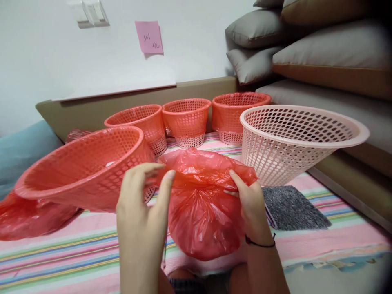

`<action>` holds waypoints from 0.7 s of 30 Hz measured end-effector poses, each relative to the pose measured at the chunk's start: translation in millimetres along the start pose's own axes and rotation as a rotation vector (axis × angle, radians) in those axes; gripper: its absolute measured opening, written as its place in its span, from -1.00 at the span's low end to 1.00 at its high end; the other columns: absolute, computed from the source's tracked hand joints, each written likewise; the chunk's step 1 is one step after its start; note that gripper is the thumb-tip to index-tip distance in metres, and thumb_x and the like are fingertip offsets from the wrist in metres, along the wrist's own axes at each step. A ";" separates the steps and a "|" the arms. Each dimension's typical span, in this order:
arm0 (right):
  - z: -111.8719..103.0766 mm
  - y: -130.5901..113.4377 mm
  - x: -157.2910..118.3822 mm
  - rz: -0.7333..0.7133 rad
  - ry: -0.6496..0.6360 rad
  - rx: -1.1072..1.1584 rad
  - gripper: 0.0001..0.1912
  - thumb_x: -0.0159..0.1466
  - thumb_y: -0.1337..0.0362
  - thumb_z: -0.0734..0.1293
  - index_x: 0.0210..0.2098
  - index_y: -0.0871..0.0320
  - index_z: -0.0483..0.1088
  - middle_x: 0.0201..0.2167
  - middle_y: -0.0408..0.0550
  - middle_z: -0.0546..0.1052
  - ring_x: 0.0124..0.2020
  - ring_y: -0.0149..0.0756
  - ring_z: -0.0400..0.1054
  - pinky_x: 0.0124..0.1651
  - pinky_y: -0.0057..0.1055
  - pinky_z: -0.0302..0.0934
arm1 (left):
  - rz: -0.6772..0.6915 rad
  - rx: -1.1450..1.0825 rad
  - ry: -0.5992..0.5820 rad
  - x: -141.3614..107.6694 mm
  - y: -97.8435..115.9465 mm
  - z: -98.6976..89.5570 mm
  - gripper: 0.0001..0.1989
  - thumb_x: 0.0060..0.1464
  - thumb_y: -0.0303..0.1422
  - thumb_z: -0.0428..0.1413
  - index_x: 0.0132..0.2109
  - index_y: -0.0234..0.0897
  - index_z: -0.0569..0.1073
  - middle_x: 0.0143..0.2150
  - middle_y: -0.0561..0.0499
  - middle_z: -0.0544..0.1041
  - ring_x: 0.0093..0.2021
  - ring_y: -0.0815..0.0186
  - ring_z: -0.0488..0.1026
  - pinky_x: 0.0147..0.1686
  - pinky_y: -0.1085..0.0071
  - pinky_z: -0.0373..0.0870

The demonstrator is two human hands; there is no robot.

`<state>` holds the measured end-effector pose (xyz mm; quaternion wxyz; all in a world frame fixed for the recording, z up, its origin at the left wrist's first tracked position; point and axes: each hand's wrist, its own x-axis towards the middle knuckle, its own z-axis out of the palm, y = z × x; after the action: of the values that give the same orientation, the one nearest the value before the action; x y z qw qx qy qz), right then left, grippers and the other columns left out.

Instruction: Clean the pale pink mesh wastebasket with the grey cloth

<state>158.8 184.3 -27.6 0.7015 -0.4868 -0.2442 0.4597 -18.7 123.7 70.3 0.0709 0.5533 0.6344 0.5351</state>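
The right grip point(252, 201) pinches a red plastic bag point(206, 222).

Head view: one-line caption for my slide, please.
Right hand pinches a red plastic bag, left hand open at its edge, before four baskets lined with red plastic and one bare pink basket.

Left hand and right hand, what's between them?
In the head view, a crumpled red plastic bag lies between the left hand and right hand. The right hand pinches it; whether the left touches it is unclear.

Glare glints on my red bag point(205, 232). The pale basket point(272, 157) looks stretched; right corners darken.
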 end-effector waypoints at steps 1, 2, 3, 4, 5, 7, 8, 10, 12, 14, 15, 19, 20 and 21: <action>0.5 0.0 -0.8 -0.004 0.002 0.006 -0.56 -0.01 0.10 0.52 -0.18 0.18 0.54 -0.23 -0.04 0.63 -0.36 -0.20 0.53 -0.46 -0.38 0.47 | 0.004 0.010 -0.117 -7.0 10.8 -5.2 -0.74 0.14 -0.11 0.12 -0.12 -0.12 0.53 -0.10 0.00 0.57 -0.10 0.21 0.50 -0.06 0.30 0.41; 0.6 0.4 -1.2 -0.007 0.003 0.011 -0.55 0.00 0.10 0.52 -0.16 0.18 0.53 -0.21 -0.03 0.63 -0.35 -0.19 0.53 -0.45 -0.37 0.47 | -0.002 0.029 -0.272 -13.0 18.7 -6.4 -0.76 0.17 -0.13 0.08 -0.15 -0.11 0.55 -0.15 0.01 0.60 -0.14 0.20 0.52 -0.11 0.31 0.42; 0.2 1.1 -1.1 -0.011 -0.003 0.019 -0.54 0.01 0.09 0.51 -0.14 0.18 0.53 -0.20 -0.02 0.63 -0.33 -0.18 0.54 -0.43 -0.35 0.47 | -0.002 0.044 -0.414 -17.6 23.3 -3.7 -0.77 0.19 -0.17 0.06 -0.17 -0.11 0.57 -0.18 0.01 0.61 -0.17 0.19 0.53 -0.14 0.30 0.43; -0.5 2.0 -0.6 -0.014 -0.013 0.026 -0.53 0.02 0.08 0.50 -0.12 0.18 0.53 -0.18 -0.01 0.63 -0.31 -0.16 0.54 -0.41 -0.33 0.48 | 0.002 0.057 -0.522 -20.4 24.8 2.7 -0.77 0.20 -0.21 0.04 -0.18 -0.11 0.58 -0.18 0.00 0.62 -0.16 0.17 0.54 -0.13 0.28 0.42; -1.5 3.1 0.2 -0.015 -0.026 0.030 -0.52 0.03 0.07 0.50 -0.12 0.18 0.52 -0.17 0.00 0.62 -0.30 -0.14 0.54 -0.39 -0.31 0.49 | 0.001 0.070 -0.581 -21.4 23.4 12.1 -0.78 0.19 -0.25 0.04 -0.19 -0.12 0.59 -0.15 -0.02 0.63 -0.13 0.14 0.54 -0.10 0.25 0.41; -3.6 5.3 2.2 -0.024 -0.042 0.020 -0.53 0.04 0.07 0.50 -0.11 0.16 0.52 -0.16 0.00 0.62 -0.27 -0.12 0.54 -0.35 -0.27 0.49 | -0.018 0.075 -0.552 -18.8 13.7 35.3 -0.81 0.14 -0.32 0.08 -0.19 -0.16 0.60 -0.10 -0.11 0.63 -0.05 0.06 0.53 -0.02 0.17 0.37; -4.6 6.2 3.1 -0.032 -0.043 0.008 -0.54 0.04 0.07 0.50 -0.11 0.16 0.52 -0.16 0.00 0.62 -0.26 -0.11 0.54 -0.33 -0.26 0.49 | -0.051 0.072 -0.494 -15.9 6.4 46.9 -0.83 0.09 -0.35 0.11 -0.23 -0.19 0.60 -0.13 -0.15 0.63 -0.06 0.02 0.53 -0.01 0.15 0.37; -6.3 7.2 4.2 -0.052 -0.048 -0.018 -0.56 0.05 0.08 0.49 -0.13 0.15 0.53 -0.17 0.00 0.62 -0.22 -0.09 0.54 -0.25 -0.22 0.49 | -0.090 0.073 -0.415 -8.9 -10.2 65.9 -0.88 0.03 -0.40 0.13 -0.32 -0.21 0.59 -0.23 -0.21 0.64 -0.13 -0.03 0.55 -0.02 0.10 0.36; -7.3 6.3 3.6 -0.072 -0.071 -0.024 -0.59 0.06 0.08 0.48 -0.14 0.15 0.53 -0.19 0.00 0.63 -0.17 -0.07 0.53 -0.15 -0.17 0.48 | -0.119 0.037 -0.368 -2.6 -25.9 76.7 -0.92 -0.04 -0.44 0.17 -0.37 -0.21 0.58 -0.28 -0.21 0.64 -0.16 -0.03 0.56 -0.01 0.09 0.35; -7.4 2.6 1.1 -0.066 -0.105 -0.018 -0.60 0.07 0.08 0.48 -0.15 0.16 0.54 -0.21 0.00 0.63 -0.16 -0.06 0.53 -0.09 -0.13 0.46 | -0.133 -0.041 -0.359 1.3 -37.4 80.4 -0.81 -0.18 -0.47 0.27 -0.30 -0.21 0.58 -0.20 -0.20 0.64 -0.08 -0.04 0.54 0.06 0.08 0.33; -7.0 -0.5 -0.9 -0.056 -0.122 -0.017 -0.59 0.06 0.08 0.48 -0.15 0.15 0.54 -0.21 0.00 0.63 -0.15 -0.06 0.53 -0.08 -0.12 0.46 | -0.125 -0.084 -0.375 2.2 -41.0 81.0 -0.66 -0.27 -0.48 0.32 -0.23 -0.21 0.58 -0.12 -0.20 0.63 -0.01 -0.05 0.52 0.11 0.08 0.30; 0.0 -17.6 -14.1 -0.031 -0.256 -0.027 -0.59 0.10 0.07 0.45 -0.09 0.09 0.53 -0.13 -0.04 0.61 -0.07 -0.06 0.50 0.03 -0.13 0.40 | 0.023 -0.212 -0.519 0.0 -43.1 87.2 -0.27 -0.38 -0.51 0.37 0.07 -0.20 0.47 0.17 -0.17 0.48 0.21 -0.03 0.36 0.25 0.10 0.19; 3.1 -21.7 -18.5 -0.031 -0.308 -0.026 -0.60 0.12 0.07 0.43 -0.08 0.07 0.52 -0.11 -0.06 0.60 -0.04 -0.06 0.49 0.06 -0.14 0.38 | 0.063 -0.242 -0.552 -1.3 -41.9 91.1 -0.31 -0.30 -0.50 0.34 0.09 -0.20 0.46 0.17 -0.16 0.48 0.21 -0.01 0.36 0.24 0.10 0.21; 6.6 -25.2 -23.2 -0.031 -0.356 -0.021 -0.59 0.13 0.07 0.42 -0.06 0.05 0.52 -0.10 -0.08 0.60 -0.01 -0.07 0.47 0.08 -0.15 0.36 | 0.078 -0.272 -0.571 -2.6 -40.8 95.8 -0.40 -0.21 -0.49 0.29 0.07 -0.19 0.46 0.13 -0.14 0.50 0.18 0.01 0.39 0.21 0.11 0.25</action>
<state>153.2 164.3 0.3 0.6488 -0.4013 -0.3768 0.5254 22.0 186.8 -1.9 0.2985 0.6906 0.4899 0.4404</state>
